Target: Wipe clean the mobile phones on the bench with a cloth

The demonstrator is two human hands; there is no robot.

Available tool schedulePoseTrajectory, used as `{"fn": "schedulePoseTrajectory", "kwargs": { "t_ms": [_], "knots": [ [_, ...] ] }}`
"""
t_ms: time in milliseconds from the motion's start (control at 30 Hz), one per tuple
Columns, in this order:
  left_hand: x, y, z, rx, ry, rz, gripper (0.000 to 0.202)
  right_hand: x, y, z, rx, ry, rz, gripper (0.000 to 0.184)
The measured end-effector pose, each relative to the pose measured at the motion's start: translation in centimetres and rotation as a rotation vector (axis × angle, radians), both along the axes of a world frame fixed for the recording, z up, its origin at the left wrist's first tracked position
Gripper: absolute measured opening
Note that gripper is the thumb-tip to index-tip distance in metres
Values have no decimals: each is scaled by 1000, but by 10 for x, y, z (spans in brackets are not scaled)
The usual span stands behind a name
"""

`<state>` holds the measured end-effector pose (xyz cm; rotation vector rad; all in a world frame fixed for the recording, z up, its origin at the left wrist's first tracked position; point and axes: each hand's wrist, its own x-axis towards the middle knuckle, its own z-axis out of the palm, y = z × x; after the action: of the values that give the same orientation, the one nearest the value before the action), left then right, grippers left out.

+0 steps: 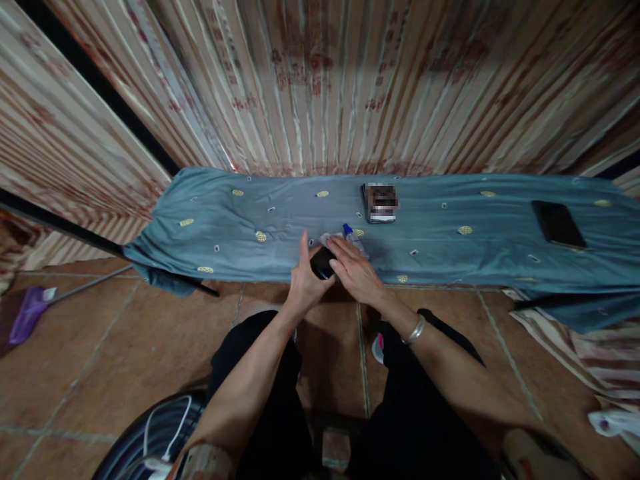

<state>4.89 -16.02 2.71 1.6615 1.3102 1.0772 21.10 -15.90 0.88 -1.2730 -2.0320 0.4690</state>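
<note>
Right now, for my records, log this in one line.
left hand: holding dark object | right hand: at its edge, pale material alongside | blue-topped bottle: beside right hand

Handheld device point(323, 264) is between the left hand point(306, 281) and right hand point(357, 270), over the cloth's point(285, 210) near edge — bottle point(349, 231) just past the right hand, small stack point(383, 203) farther back, flat device point(559, 225) way off right. Curtain point(320, 87) hangs behind; broom head's point(27, 317) on the floor point(150, 333), far left.

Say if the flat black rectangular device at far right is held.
No, the device lies on blue patterned cloth, apart from left hand and right hand.
</note>
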Motion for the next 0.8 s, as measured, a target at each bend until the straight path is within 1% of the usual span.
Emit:
{"fn": "schedulePoseTrajectory", "kwargs": {
  "t_ms": [100, 233, 433, 600, 700, 800],
  "knots": [
    [4, -1, -2, 13, 20, -8, 112, 11, 7, -3, -20, 16, -51, 50],
    [5, -2, -4, 11, 69, -34, 109, 13, 7, -3, -16, 30, -63, 49],
    [3, -2, -1, -47, 156, -57, 106, -3, -4, 3, 5, 56, 20, 45],
    [-3, 0, -3, -96, 115, -28, 106, -19, -16, 3, 41, 62, 68, 45],
    [-7, 2, -6, -62, 91, -20, 109, -25, -22, 2, 53, 64, 99, 47],
    [-12, 5, -10, -17, 109, -46, 111, -29, -26, 0, 56, 59, 139, 48]
  ]
}}
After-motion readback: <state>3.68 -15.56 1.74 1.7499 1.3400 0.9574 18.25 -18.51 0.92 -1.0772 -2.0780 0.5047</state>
